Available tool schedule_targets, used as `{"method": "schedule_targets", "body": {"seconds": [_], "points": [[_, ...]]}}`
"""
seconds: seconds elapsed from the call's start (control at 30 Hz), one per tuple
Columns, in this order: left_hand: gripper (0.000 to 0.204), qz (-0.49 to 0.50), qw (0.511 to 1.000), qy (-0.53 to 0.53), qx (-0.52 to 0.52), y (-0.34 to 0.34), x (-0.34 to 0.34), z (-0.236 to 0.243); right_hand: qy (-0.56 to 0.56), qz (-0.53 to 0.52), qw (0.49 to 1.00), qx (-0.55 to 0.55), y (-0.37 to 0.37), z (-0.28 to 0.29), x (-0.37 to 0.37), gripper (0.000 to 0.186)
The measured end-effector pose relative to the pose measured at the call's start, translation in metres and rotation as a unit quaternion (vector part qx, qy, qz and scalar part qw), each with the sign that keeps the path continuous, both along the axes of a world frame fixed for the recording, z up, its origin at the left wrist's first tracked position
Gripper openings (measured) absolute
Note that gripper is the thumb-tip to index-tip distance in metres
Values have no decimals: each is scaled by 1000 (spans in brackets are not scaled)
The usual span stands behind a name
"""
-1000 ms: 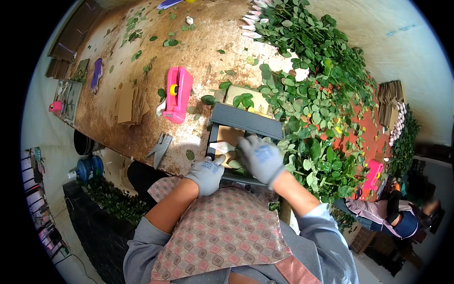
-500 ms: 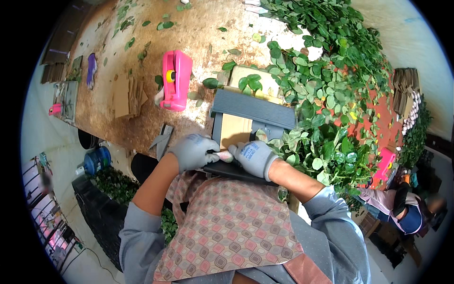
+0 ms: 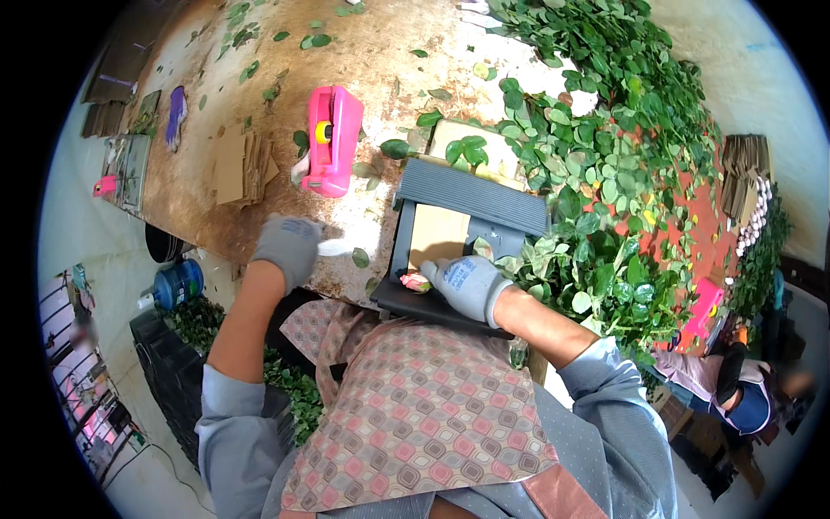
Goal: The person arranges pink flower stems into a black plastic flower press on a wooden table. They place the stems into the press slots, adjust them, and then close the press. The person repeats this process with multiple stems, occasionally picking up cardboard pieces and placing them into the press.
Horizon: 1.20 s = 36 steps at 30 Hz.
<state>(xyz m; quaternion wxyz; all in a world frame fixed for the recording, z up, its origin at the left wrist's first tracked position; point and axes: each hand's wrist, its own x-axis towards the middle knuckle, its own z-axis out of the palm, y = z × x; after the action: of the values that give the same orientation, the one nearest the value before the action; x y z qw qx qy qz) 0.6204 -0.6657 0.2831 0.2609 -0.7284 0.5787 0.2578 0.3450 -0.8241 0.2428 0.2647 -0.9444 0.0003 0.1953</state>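
A dark grey stand (image 3: 474,197) with a ribbed top bar sits at the table's near edge, a tan cardboard piece (image 3: 439,232) lying on it. At its near black ledge is a pink-and-green rose bud (image 3: 415,282). My right hand (image 3: 469,287), in a grey glove, has its fingers closed at the bud; its stem is hidden. My left hand (image 3: 290,248), gloved alike, is to the left over the table edge. Its fingers are curled, and a pale, blurred flat thing (image 3: 334,246) juts out beside them; its kind is unclear.
A pink tape dispenser (image 3: 334,143) stands beyond my left hand, with stacked cardboard pieces (image 3: 242,166) to its left. Leafy stems (image 3: 596,173) heap up on the right. A purple glove (image 3: 175,117) lies far left. Another person (image 3: 735,389) is at the right.
My left hand has left the bud and moved left to where a grey metal tool lay; that tool no longer shows there. My right hand has stayed at the bud.
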Motion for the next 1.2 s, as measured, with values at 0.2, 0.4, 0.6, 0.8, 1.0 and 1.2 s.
{"method": "schedule_targets", "body": {"seconds": [0.2, 0.4, 0.6, 0.8, 1.0, 1.2], "points": [[40, -60, 936, 279, -206, 1, -76, 46, 8, 29, 999, -20, 4, 6, 4, 23], [48, -97, 910, 247, -318, 9, -139, -5, -67, -62, 994, 52, 1, -11, -9, 24], [42, -70, 920, 241, -302, 2, -143, -8, -35, 20, 998, 50, -37, 51, 8, 24], [41, -51, 920, 245, -302, 5, -142, -8, -185, -269, 944, -38, -205, 82, 75, 26], [42, -73, 925, 253, -275, -4, -139, -6, -164, -509, 833, -143, -437, -22, 81, 40], [27, -86, 925, 213, -302, 0, -140, -20, -9, -545, 814, -202, -489, -50, 100, 47]]}}
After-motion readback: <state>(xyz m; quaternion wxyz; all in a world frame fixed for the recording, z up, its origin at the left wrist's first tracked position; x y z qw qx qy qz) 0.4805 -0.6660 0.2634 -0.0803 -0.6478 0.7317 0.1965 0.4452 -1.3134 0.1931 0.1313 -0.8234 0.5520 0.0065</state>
